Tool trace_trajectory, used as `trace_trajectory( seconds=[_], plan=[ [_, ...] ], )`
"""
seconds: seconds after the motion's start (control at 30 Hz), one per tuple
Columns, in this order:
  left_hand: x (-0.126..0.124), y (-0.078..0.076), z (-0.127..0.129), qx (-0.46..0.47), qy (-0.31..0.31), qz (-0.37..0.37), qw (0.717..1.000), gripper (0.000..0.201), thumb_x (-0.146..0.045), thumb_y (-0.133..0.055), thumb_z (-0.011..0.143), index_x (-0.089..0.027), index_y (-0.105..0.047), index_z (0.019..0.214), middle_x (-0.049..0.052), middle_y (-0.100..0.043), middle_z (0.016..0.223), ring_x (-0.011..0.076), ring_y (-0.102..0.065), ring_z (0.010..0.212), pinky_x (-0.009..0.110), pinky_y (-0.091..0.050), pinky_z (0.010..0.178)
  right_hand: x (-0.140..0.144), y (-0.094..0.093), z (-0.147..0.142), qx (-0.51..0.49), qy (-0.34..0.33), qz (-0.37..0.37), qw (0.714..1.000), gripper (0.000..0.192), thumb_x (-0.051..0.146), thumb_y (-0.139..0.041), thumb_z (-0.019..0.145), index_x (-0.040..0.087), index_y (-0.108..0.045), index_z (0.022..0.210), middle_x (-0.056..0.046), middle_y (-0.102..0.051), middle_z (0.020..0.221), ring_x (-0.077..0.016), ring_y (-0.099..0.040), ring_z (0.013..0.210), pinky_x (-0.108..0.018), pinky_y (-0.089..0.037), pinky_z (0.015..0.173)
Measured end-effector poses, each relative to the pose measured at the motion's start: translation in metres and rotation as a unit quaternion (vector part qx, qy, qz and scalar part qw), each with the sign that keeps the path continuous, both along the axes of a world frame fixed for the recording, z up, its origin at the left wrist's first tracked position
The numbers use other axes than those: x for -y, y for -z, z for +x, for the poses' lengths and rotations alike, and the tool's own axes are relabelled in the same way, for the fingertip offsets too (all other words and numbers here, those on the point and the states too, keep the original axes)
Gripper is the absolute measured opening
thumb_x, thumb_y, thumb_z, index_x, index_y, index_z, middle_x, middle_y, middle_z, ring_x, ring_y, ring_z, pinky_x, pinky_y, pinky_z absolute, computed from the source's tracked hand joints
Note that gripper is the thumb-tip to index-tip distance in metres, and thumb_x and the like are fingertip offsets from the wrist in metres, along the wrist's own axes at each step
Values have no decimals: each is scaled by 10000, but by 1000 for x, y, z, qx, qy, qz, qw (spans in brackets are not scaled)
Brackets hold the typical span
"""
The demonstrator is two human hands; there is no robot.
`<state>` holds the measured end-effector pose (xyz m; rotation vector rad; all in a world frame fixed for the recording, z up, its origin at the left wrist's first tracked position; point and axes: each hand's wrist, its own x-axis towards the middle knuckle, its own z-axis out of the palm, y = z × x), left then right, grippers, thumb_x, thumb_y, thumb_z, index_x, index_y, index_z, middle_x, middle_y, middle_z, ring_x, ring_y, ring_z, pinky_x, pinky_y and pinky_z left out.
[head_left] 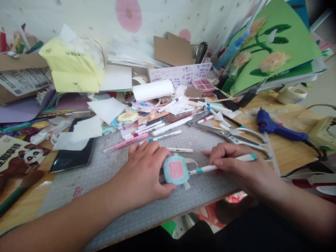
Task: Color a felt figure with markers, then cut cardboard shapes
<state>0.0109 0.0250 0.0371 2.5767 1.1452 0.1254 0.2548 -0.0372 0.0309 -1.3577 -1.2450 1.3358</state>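
My left hand (148, 168) grips a small rounded-square craft piece (176, 170) by its left side, thumb below and fingers above. The piece is light blue around the border with a pink square in its middle, and a pale strip loops out at its right. In my right hand (233, 164) is a white marker (210, 169) with teal bands, held like a pen. Its tip points left and meets or nearly meets the piece's right edge. Beneath both hands lies a grey cutting mat (112, 189). Other markers (170, 126) lie just beyond my left hand.
Silver scissors (236, 134) lie partly open beyond my right hand. A blue glue gun (278, 126) rests farther right. Behind are a white paper roll (153, 91), a yellow bag (76, 66) and a green flower picture (275, 45). A black tablet-like slab (76, 157) sits at left.
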Motion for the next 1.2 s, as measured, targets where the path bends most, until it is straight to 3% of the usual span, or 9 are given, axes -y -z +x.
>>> trace_trajectory(
  seconds=[0.3, 0.4, 0.5, 0.63, 0.83, 1.2],
  plan=[
    [3, -2, 1, -17, 3, 23, 1000, 495, -510, -731, 620, -213, -563, 978, 43, -540, 966, 288, -500, 966, 460, -303, 836, 4, 5, 4, 9, -11, 11, 1000, 163, 250, -673, 768, 236, -656, 606, 48, -607, 575, -158, -554, 685, -340, -286, 1069],
    [4, -3, 2, -37, -5, 32, 999, 525, -558, -736, 600, -202, -570, 949, 54, -540, 965, 299, -495, 958, 469, -301, 839, 3, 6, 3, 3, 7, 7, 1000, 137, 292, -693, 778, 250, -668, 650, 45, -619, 600, -168, -575, 748, -291, -374, 946],
    [5, -7, 3, -40, -11, 33, 999, 569, -595, -738, 584, -202, -560, 956, 55, -538, 973, 304, -489, 971, 476, -293, 854, 3, 6, 2, 21, 27, 5, 999, 117, 307, -689, 799, 258, -670, 694, 47, -627, 640, -149, -545, 684, -265, -416, 760],
    [4, -8, 3, -31, -11, -23, 999, 579, -570, -745, 581, -218, -535, 990, 44, -536, 994, 290, -499, 984, 447, -305, 844, 3, 4, 2, 11, 0, 11, 1000, 156, 273, -671, 791, 239, -656, 640, 45, -604, 585, -137, -507, 599, -279, -413, 716],
    [1, -2, 0, -4, -2, -19, 1000, 516, -489, -743, 585, -236, -526, 978, 22, -537, 978, 273, -510, 965, 437, -303, 834, 1, 3, -2, 25, 23, 7, 999, 153, 296, -695, 783, 239, -645, 650, 28, -600, 612, -164, -570, 728, -241, -381, 585],
    [1, -3, 1, 1, -1, -26, 1000, 477, -464, -726, 608, -242, -540, 988, 40, -548, 982, 288, -505, 968, 463, -314, 845, -12, 0, -9, 31, 31, 17, 999, 177, 298, -680, 788, 223, -630, 636, 24, -586, 586, -158, -523, 623, -280, -396, 622]
  ],
)
